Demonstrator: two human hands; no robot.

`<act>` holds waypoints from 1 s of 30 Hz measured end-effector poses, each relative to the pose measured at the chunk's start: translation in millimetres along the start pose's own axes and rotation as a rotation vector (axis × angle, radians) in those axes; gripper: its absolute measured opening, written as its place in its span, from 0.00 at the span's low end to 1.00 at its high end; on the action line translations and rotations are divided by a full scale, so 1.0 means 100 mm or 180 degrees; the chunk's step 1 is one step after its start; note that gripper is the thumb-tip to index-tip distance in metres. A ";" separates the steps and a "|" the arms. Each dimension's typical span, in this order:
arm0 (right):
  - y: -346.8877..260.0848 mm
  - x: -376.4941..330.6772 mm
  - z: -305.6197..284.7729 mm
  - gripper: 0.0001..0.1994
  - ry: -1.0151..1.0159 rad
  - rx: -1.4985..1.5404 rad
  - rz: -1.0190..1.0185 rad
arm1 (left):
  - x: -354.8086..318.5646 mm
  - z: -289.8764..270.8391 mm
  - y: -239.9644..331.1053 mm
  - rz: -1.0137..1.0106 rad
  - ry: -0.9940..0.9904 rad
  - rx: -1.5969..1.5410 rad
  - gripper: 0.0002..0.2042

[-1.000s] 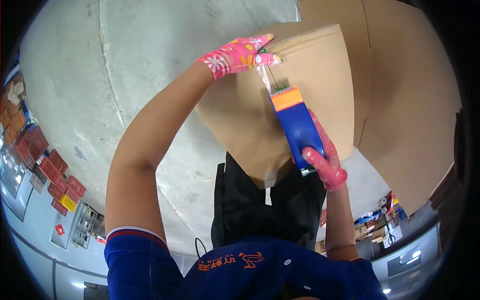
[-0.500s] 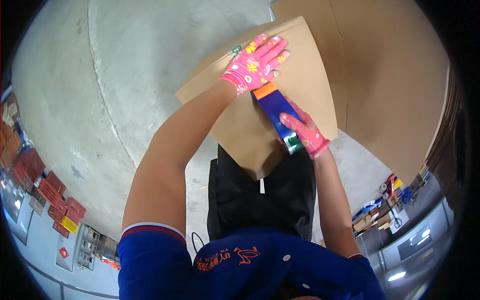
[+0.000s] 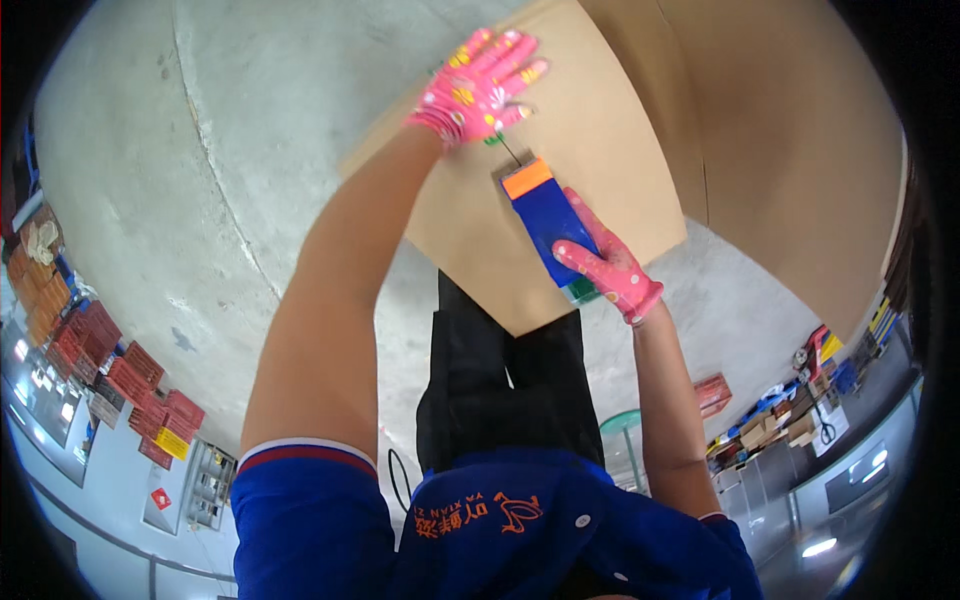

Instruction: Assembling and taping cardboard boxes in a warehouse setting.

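A tan cardboard box [image 3: 620, 150] is in front of my legs, one corner pointing toward me. My left hand [image 3: 480, 88], in a pink flowered glove, lies with fingers spread at the box's far left edge. In a matching glove, my right hand [image 3: 612, 262] is wrapped round a blue tape dispenser [image 3: 545, 220] with an orange front end. Green shows at the dispenser's near end, partly hidden by the hand. A thin dark line runs from the orange end to a small green bit [image 3: 494, 139] beside my left wrist.
Large cardboard sheets [image 3: 800, 150] lie at the right, partly under the box. Red plastic crates [image 3: 135, 375] stand far left on the concrete floor [image 3: 290, 120]. Behind my right forearm are a green stool [image 3: 622, 422] and another red crate [image 3: 712, 395].
My left hand has shifted left and farther away along the box. The box has moved a little away from me. The dispenser has turned slightly, still in my right hand.
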State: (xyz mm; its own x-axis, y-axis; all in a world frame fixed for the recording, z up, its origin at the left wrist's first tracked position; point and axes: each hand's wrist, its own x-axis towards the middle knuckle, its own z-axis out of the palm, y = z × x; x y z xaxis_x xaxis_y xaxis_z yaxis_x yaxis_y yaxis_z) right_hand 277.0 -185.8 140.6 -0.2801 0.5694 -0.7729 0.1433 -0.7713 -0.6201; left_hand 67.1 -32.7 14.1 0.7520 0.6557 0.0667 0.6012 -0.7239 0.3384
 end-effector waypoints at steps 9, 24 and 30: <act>0.98 -0.89 -0.24 0.41 0.0440 0.0140 0.0591 | -0.02 -0.27 -0.01 0.0101 0.0140 0.0448 0.27; 1.03 -0.70 -0.12 0.41 0.0376 -0.0578 0.0443 | 1.24 0.37 1.55 0.0203 -0.1013 0.0502 0.19; 0.93 -0.77 -0.11 0.39 0.0490 -0.0649 0.0291 | 1.17 0.62 1.59 0.0419 -0.0831 0.0494 0.13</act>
State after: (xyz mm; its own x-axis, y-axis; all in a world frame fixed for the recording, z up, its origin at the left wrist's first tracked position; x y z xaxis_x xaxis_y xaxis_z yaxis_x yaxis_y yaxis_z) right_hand 322.6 -298.4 141.1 -0.1119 0.5486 -0.8285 0.3538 -0.7571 -0.5491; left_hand 267.7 -84.1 18.0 0.8578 0.4917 -0.1494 0.5131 -0.8360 0.1945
